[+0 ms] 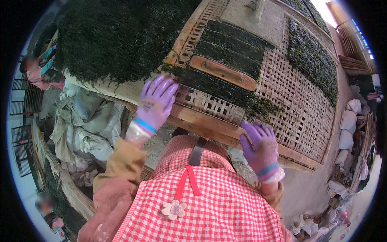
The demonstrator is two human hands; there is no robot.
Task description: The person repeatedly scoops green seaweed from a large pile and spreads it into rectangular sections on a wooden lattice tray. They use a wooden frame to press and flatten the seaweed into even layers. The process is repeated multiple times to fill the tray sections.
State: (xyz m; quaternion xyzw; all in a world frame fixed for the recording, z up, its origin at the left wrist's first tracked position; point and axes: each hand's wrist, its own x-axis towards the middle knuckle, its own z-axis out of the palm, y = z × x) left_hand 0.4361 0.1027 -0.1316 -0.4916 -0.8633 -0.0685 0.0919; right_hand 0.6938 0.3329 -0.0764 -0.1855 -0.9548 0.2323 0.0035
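My left hand (155, 98), in a purple coated glove, is at the left front corner of a thin divided frame (211, 100). Its fingers are extended and nothing shows in its grasp. My right hand (260, 143), gloved alike, is at the frame's right front corner beside the tray's wooden edge, thumb apart from the bent fingers; contact there is hard to tell. Dark green seaweed (211, 83) fills most of the frame's strips, while the front strip shows bare lattice. Across the frame lies a long wooden block (223, 72) with rounded ends. Loose seaweed strands (263, 106) spill past its right side.
Under the frame is a woven lattice tray (290, 121) with a wooden rim. A large seaweed heap (121, 39) rises at left; a seaweed sheet (313, 60) lies at right. White sacks (93, 130) crowd the lower left. Another person (42, 72) is at far left.
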